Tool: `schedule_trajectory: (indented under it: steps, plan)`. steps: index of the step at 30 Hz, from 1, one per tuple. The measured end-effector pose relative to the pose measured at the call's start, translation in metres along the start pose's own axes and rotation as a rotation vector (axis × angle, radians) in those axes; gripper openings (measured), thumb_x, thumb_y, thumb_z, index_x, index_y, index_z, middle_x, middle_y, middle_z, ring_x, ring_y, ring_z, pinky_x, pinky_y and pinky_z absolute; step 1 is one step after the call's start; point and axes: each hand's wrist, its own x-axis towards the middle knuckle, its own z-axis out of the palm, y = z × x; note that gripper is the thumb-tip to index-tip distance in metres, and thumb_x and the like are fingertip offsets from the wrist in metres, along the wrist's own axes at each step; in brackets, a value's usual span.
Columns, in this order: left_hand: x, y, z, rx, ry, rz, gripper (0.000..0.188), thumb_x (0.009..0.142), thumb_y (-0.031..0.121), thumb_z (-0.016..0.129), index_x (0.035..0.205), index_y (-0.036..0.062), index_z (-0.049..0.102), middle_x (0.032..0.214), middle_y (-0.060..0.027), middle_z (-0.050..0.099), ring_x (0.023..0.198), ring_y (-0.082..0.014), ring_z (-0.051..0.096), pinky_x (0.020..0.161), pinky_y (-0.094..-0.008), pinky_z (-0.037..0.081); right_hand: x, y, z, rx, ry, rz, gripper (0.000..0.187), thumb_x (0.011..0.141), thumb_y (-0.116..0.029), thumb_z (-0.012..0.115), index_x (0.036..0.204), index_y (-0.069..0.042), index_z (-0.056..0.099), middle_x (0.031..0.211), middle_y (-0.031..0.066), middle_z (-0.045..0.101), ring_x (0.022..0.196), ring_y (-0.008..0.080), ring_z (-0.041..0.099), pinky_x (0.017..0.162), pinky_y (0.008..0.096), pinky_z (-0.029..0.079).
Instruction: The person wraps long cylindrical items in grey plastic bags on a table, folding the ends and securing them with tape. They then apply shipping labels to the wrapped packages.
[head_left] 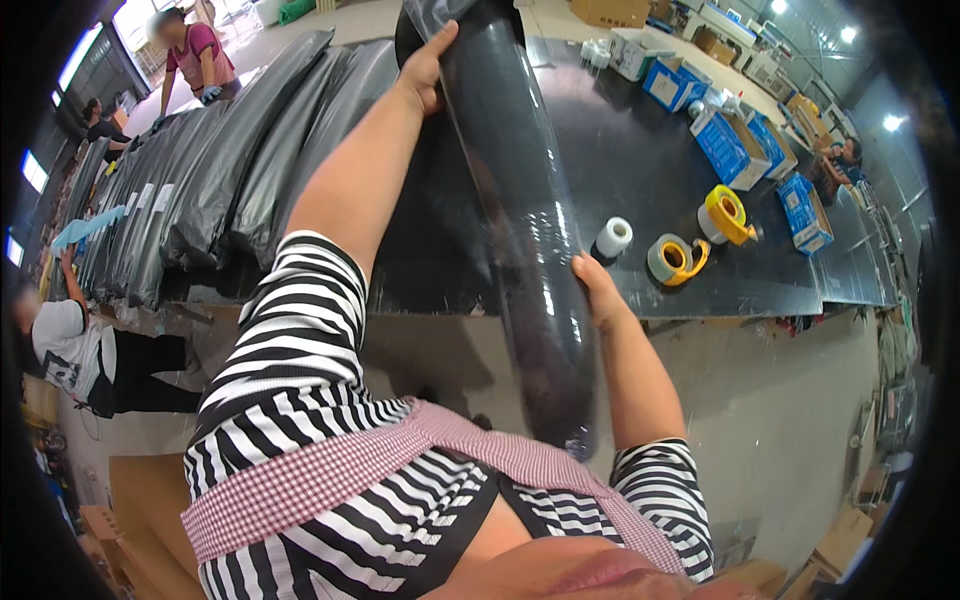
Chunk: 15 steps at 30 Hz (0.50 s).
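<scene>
Holding a plastic-wrapped black roll point(525, 190): my left hand point(424, 76) grips near its far end, right hand point(599, 292) lower down, likely for balance.

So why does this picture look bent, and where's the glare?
In the head view, the fisheye lens bends straight lines near its dark rim; bright reflections streak the dark glossy roll; ceiling lamps glare white at upper right.

Smooth, glossy plastic-wrapped roll point(528, 215)
</scene>
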Motion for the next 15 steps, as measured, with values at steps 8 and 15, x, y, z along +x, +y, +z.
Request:
schedule_trajectory:
  steps: [8,15]
  plan:
    - [0.007,0.041,-0.022,0.064,-0.192,0.043,0.051,0.093,0.049,0.064,0.116,0.0032,0.067,0.110,-0.0130,0.072,0.097,-0.0258,0.069,0.091,-0.0412,0.055,0.061,0.055,0.064,-0.393,0.042,-0.313,0.081,0.078,-0.032,0.080,0.142,0.000,0.042,0.126,0.0148,0.061,0.116,0.0251,0.058,0.102,0.0385,0.044]
    - [-0.007,0.032,-0.059,0.017,-0.275,0.073,0.049,0.092,0.041,0.068,0.124,0.0043,0.062,0.103,-0.0093,0.072,0.092,-0.0205,0.070,0.089,-0.0393,0.056,0.077,0.015,0.061,-0.691,0.028,-0.075,0.102,0.077,-0.038,0.083,0.154,-0.004,0.026,0.140,0.0232,0.047,0.129,0.0340,0.050,0.104,0.0474,0.044]
